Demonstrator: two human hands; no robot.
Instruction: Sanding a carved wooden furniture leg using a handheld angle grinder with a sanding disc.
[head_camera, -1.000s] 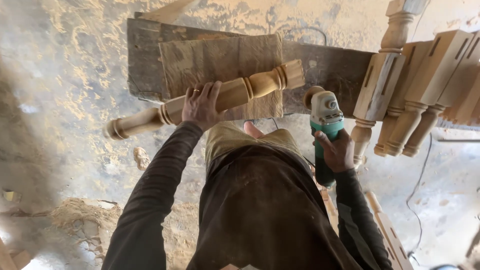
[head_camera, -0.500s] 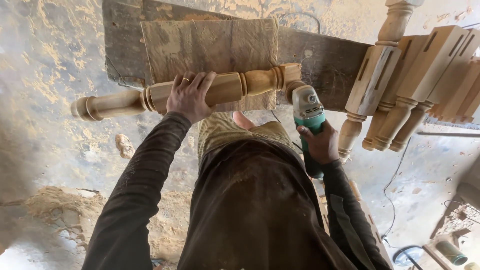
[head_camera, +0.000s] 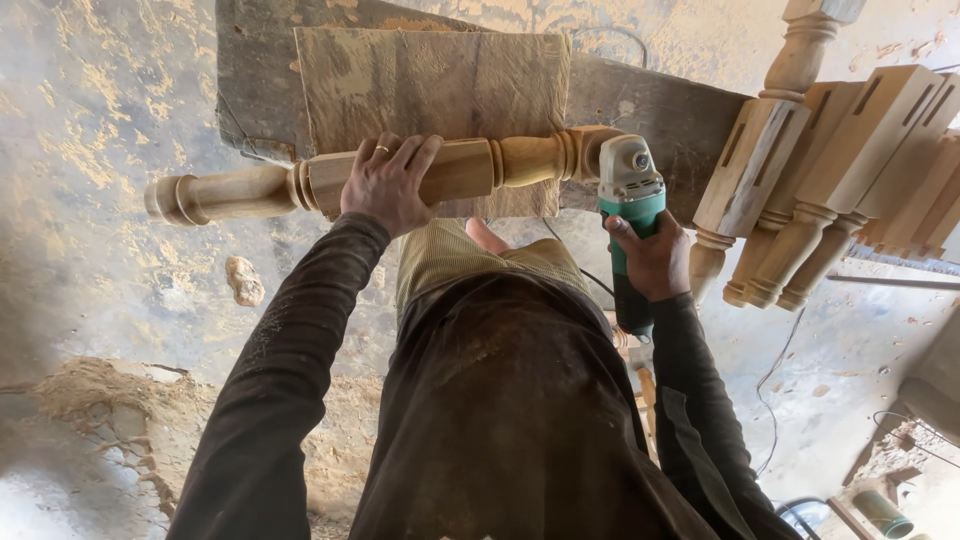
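Left hand wraps the turned wooden baluster, lying across the burlap-covered surface. Right hand clenches the green angle grinder, head at the baluster's right end. Sanding step, I judge; next needs steady contact.

Left arm: extended forward in a dark long sleeve, elbow nearly straight. Left hand: palm down, fingers spread and curled over a rounded form, a ring on one finger, knuckles toward the camera. Right arm: dark sleeve, bent slightly, reaching forward at the person's right side. Right hand: closed in a firm wrap, thumb across the front, wrist held straight.
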